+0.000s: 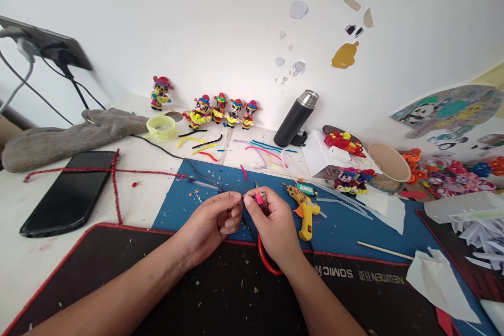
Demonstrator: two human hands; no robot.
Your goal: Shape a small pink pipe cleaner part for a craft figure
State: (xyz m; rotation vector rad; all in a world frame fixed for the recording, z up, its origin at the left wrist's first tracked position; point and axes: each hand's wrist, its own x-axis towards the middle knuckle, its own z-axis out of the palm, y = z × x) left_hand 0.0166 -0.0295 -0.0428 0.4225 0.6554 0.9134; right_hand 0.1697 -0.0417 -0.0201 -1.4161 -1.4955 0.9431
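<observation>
My left hand (218,218) is closed in a pinch, its fingertips meeting those of my right hand above the blue mat (169,210). What sits between the fingertips is too small to make out. My right hand (275,226) is closed too, and a pair of scissors (268,264) is tucked in it, with a red handle loop below the palm and a blade tip above the knuckles. A small pink piece (259,198) shows at my right fingers. Just right of that hand lies a yellow glue gun (307,215).
Pipe cleaner figures (200,112) stand along the wall. Coloured pipe cleaner pieces (262,149) lie before them. A black flask (295,121) leans at the back. On the left are a phone (66,199), a long red pipe cleaner (115,189) and a tape roll (162,127).
</observation>
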